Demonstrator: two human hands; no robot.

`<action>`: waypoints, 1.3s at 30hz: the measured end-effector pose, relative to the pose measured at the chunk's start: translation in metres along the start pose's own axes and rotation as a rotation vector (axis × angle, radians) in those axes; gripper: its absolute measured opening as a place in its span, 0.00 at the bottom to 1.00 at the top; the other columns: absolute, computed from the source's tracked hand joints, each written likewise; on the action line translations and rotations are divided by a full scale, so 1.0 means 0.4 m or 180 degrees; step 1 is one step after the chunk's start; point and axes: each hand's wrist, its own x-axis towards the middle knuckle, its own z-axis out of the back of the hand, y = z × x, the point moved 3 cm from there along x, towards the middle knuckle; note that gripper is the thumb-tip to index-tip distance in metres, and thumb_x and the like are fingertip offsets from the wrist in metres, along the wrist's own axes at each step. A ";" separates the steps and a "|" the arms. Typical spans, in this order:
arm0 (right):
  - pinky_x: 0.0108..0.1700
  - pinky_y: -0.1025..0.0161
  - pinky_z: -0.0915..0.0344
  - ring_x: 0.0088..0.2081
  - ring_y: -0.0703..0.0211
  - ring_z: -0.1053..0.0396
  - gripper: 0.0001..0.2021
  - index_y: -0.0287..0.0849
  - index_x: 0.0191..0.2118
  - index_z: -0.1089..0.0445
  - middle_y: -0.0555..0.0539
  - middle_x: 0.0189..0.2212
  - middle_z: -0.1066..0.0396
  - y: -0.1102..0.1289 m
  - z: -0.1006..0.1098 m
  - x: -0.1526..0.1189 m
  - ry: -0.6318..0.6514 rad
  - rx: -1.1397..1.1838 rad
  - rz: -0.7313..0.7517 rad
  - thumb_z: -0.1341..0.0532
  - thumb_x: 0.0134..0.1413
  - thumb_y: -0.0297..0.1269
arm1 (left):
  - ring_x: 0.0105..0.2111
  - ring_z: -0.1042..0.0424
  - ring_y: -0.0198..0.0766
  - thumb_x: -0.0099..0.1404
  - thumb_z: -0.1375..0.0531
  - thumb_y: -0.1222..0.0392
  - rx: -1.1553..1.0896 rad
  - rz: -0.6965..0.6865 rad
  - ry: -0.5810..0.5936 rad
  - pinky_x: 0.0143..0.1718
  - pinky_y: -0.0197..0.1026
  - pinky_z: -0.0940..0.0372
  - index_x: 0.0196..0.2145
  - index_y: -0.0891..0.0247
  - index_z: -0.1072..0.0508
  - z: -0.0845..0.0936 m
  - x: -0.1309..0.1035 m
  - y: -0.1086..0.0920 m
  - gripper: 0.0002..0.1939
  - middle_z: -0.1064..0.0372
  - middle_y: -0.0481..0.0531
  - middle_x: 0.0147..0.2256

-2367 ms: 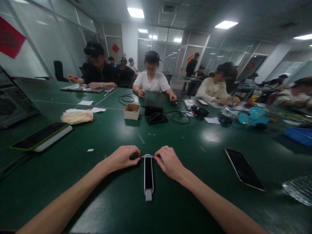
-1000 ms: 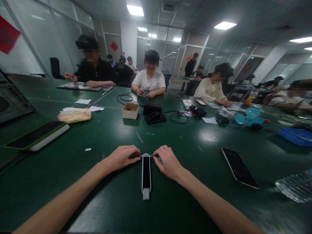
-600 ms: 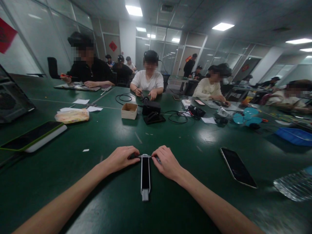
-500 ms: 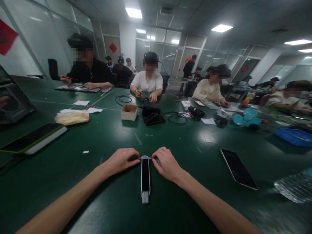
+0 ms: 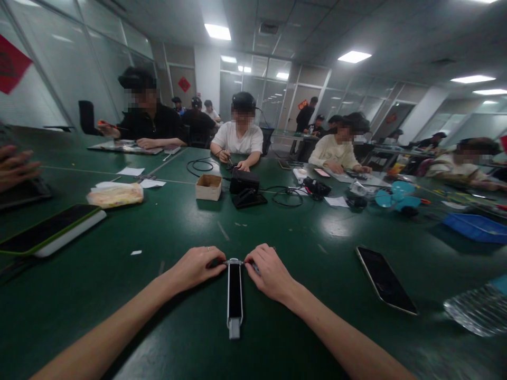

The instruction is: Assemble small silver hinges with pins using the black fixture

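A narrow black device with a white rim (image 5: pixel 235 290) lies lengthwise on the green table (image 5: pixel 190 338), a pale grey tab at its near end. At its far end, my left hand (image 5: pixel 202 266) pinches something small and dark on the left side, too small to name. My right hand (image 5: pixel 271 272) is closed at the right side of the same end, around a small greyish piece that its fingers mostly hide. Both hands rest low over the table, fingertips close to the device.
On the right lie a phone (image 5: pixel 386 279), a clear plastic bottle (image 5: pixel 477 311) and a blue tray (image 5: pixel 475 227). A green-edged phone (image 5: pixel 51 227) is at left. Ahead stand a small box (image 5: pixel 208 188) and a black device (image 5: pixel 244 182). People sit across the table.
The view has tilted slightly, so the table things sit a little lower. At the left edge, another person's hand shows more and the dark screen there has tipped down. My hands keep their pose.
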 end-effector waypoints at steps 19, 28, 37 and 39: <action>0.43 0.58 0.42 0.43 0.53 0.38 0.10 0.39 0.38 0.29 0.43 0.38 0.28 -0.191 0.108 -0.035 -0.0516 -0.0781 -0.0477 0.48 0.64 0.32 | 0.30 0.30 0.35 0.67 0.46 0.55 -0.0036 0.0000 0.0060 0.30 0.35 0.37 0.40 0.62 0.28 -0.001 -0.001 0.009 0.11 0.29 0.49 0.32; 0.45 0.55 0.39 0.46 0.51 0.38 0.09 0.41 0.45 0.29 0.42 0.43 0.30 -0.172 0.063 -0.027 0.0112 -0.0670 -0.0428 0.43 0.62 0.30 | 0.32 0.29 0.37 0.68 0.47 0.52 -0.0048 0.0036 0.0127 0.33 0.37 0.36 0.41 0.62 0.27 0.000 0.002 0.006 0.14 0.28 0.50 0.34; 0.46 0.56 0.40 0.47 0.52 0.39 0.10 0.42 0.45 0.27 0.42 0.44 0.30 -0.130 0.081 -0.021 0.0408 -0.0596 -0.0023 0.40 0.59 0.29 | 0.32 0.29 0.37 0.68 0.46 0.54 0.0043 -0.0028 0.0169 0.32 0.36 0.37 0.42 0.63 0.28 -0.005 0.005 0.008 0.12 0.28 0.51 0.35; 0.45 0.56 0.40 0.46 0.52 0.38 0.07 0.41 0.42 0.26 0.42 0.42 0.30 -0.124 0.089 -0.020 0.0390 -0.0644 -0.0018 0.39 0.59 0.34 | 0.32 0.29 0.37 0.68 0.46 0.54 0.0046 -0.0036 0.0163 0.32 0.36 0.37 0.42 0.62 0.28 -0.005 0.004 0.008 0.12 0.27 0.51 0.35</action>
